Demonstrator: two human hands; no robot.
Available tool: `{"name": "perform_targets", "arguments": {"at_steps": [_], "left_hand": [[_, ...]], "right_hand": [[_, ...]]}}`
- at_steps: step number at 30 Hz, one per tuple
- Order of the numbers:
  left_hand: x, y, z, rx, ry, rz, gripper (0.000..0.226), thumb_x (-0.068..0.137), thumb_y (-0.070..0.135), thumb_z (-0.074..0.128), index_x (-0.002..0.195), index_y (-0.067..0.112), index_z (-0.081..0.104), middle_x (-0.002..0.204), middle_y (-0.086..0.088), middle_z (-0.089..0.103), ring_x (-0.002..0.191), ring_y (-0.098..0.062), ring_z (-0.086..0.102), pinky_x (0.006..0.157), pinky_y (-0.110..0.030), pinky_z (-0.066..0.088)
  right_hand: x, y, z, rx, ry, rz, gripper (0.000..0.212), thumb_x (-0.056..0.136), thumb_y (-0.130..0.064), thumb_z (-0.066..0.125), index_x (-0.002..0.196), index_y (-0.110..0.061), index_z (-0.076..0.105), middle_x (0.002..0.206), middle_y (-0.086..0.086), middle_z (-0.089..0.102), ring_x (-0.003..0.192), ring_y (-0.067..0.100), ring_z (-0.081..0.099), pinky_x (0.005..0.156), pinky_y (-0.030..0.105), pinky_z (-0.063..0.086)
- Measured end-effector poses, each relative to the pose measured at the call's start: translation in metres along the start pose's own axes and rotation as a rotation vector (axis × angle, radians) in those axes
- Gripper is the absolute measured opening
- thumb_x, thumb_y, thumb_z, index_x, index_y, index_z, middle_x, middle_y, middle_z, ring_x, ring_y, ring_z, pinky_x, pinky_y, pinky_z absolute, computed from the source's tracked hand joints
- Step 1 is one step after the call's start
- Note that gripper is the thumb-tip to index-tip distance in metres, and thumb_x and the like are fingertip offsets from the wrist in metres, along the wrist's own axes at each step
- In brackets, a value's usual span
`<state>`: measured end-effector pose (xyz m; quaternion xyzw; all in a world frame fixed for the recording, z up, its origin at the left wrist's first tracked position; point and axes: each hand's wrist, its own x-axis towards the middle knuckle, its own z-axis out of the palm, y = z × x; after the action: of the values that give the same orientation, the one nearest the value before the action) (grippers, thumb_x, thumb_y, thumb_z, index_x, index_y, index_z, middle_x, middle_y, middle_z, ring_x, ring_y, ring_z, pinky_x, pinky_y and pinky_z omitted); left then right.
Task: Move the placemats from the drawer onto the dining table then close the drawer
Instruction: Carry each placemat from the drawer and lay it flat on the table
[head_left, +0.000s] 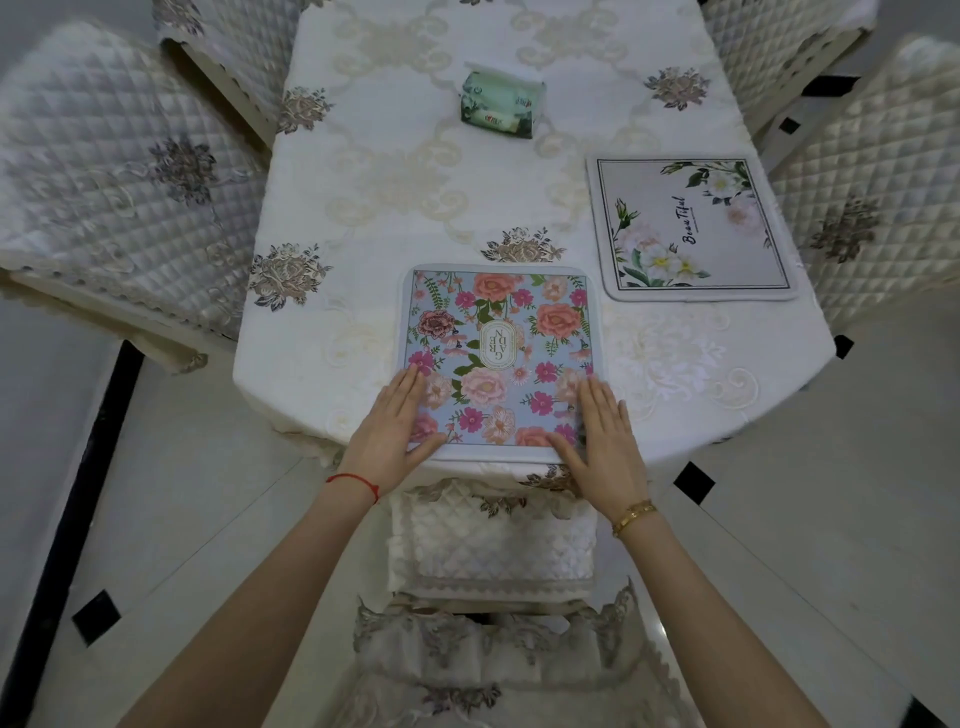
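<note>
Two placemats lie on the tabletop, so the carrying part of the task looks well advanced. Whether more placemats wait in the drawer cannot be told, since the drawer is nowhere in view; closing it is, by my judgement, yet to come.

At the near end of the tabletop, the left hand lies flat with straight fingers on the near-left corner of the blue floral placemat, its thumb reaching along the mat's near edge. That placemat, printed with pink and peach roses and a small label in its middle, sits square to the near end, its near edge just at the rim. The right hand presses flat in the same way on the near-right corner, fingers straight and together. Neither hand grips anything; both look to be smoothing or squaring the mat. A red string circles the left wrist and a gold bracelet the right.

Further right and a little farther off, the grey placemat with white flowers and a script word lies flat near the right edge, apart from the blue one.

The tabletop is covered by a cream embroidered tablecloth with grey-brown flower motifs. A green tissue pack lies along the middle, well beyond both mats. Quilted chair covers dress the chairs on the left, the right and the near end. The floor is pale glossy tile with small black diamond insets and a black border stripe at left.
</note>
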<state>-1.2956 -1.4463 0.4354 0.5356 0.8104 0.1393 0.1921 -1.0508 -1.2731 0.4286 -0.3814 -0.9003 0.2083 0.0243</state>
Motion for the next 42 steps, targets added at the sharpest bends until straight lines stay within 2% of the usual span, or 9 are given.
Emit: {"name": "perform_targets", "arguments": {"at_steps": [4, 8, 14, 17, 20, 25, 30, 37, 42], "left_hand": [[-0.005, 0.013, 0.002, -0.017, 0.0, 0.015, 0.091, 0.084, 0.07, 0.025, 0.153, 0.016, 0.001, 0.16, 0.002, -0.003, 0.145, -0.007, -0.01, 0.119, -0.025, -0.003], [-0.002, 0.024, 0.01, -0.003, -0.018, -0.009, 0.092, 0.085, 0.07, 0.027, 0.153, 0.015, -0.003, 0.16, 0.0, -0.008, 0.145, -0.01, -0.013, 0.121, -0.031, -0.001], [-0.008, 0.005, 0.005, 0.006, -0.002, -0.059, 0.107, 0.076, 0.084, 0.016, 0.153, 0.011, 0.003, 0.161, -0.001, -0.003, 0.147, -0.011, -0.005, 0.121, -0.031, 0.002], [-0.005, -0.001, -0.004, -0.011, 0.038, -0.071, 0.102, 0.08, 0.074, 0.034, 0.152, 0.007, 0.01, 0.161, -0.006, 0.008, 0.148, -0.016, 0.004, 0.12, -0.03, 0.005], [0.014, -0.004, -0.018, -0.038, 0.072, -0.07, 0.091, 0.087, 0.056, 0.055, 0.151, 0.005, 0.015, 0.16, -0.008, 0.015, 0.148, -0.019, 0.01, 0.12, -0.03, 0.007], [0.075, 0.001, -0.034, -0.012, 0.082, -0.015, 0.08, 0.093, 0.046, 0.052, 0.152, 0.008, 0.014, 0.16, -0.009, 0.013, 0.148, -0.021, 0.009, 0.121, -0.031, 0.006], [0.126, 0.001, -0.035, 0.01, 0.024, -0.032, 0.081, 0.094, 0.05, 0.046, 0.153, 0.01, 0.006, 0.162, -0.008, 0.003, 0.149, -0.019, -0.001, 0.121, -0.032, 0.003], [0.125, -0.017, -0.026, 0.079, 0.077, -0.014, 0.09, 0.089, 0.067, 0.037, 0.153, 0.011, 0.006, 0.162, -0.004, 0.003, 0.149, -0.016, 0.002, 0.12, -0.028, 0.003], [0.132, -0.015, -0.031, 0.106, 0.088, -0.076, 0.096, 0.086, 0.067, 0.045, 0.152, 0.006, 0.011, 0.161, -0.009, 0.008, 0.148, -0.021, 0.007, 0.12, -0.031, 0.003]], "right_hand": [[0.008, -0.023, 0.0, 0.024, -0.037, -0.096, 0.085, 0.094, -0.063, 0.036, 0.154, -0.014, 0.001, 0.162, -0.001, -0.004, 0.149, 0.011, -0.008, 0.121, 0.034, -0.004], [0.019, -0.047, 0.015, -0.021, -0.099, -0.177, 0.084, 0.094, -0.064, 0.031, 0.154, -0.013, 0.001, 0.162, 0.0, -0.004, 0.149, 0.013, -0.009, 0.121, 0.034, -0.005], [0.011, -0.013, 0.006, -0.043, -0.087, -0.155, 0.084, 0.094, -0.065, 0.033, 0.154, -0.015, 0.0, 0.162, -0.002, -0.004, 0.148, 0.009, -0.008, 0.122, 0.034, -0.001], [0.014, -0.001, -0.003, -0.014, -0.078, -0.131, 0.089, 0.091, -0.068, 0.036, 0.154, -0.014, 0.004, 0.161, -0.003, -0.001, 0.148, 0.008, -0.005, 0.121, 0.03, -0.004], [0.035, 0.0, -0.008, -0.017, -0.066, -0.136, 0.087, 0.091, -0.067, 0.035, 0.154, -0.013, 0.008, 0.162, 0.001, 0.006, 0.149, 0.012, 0.0, 0.122, 0.036, 0.002], [0.108, -0.02, -0.012, -0.064, -0.051, -0.156, 0.079, 0.096, -0.059, 0.033, 0.154, -0.011, 0.011, 0.162, 0.005, 0.007, 0.149, 0.017, 0.0, 0.122, 0.036, -0.001], [0.164, -0.036, -0.008, -0.131, -0.109, -0.137, 0.077, 0.096, -0.06, 0.031, 0.155, -0.017, 0.007, 0.163, 0.003, 0.001, 0.15, 0.02, -0.004, 0.121, 0.035, -0.004], [0.156, 0.007, -0.015, -0.113, -0.048, -0.194, 0.08, 0.093, -0.066, 0.029, 0.155, -0.019, 0.01, 0.162, -0.001, 0.008, 0.149, 0.014, 0.003, 0.121, 0.033, -0.001], [0.16, 0.015, -0.027, -0.048, 0.011, -0.052, 0.082, 0.091, -0.064, 0.034, 0.153, -0.014, 0.017, 0.161, 0.004, 0.014, 0.149, 0.019, 0.007, 0.121, 0.034, 0.001]]}}
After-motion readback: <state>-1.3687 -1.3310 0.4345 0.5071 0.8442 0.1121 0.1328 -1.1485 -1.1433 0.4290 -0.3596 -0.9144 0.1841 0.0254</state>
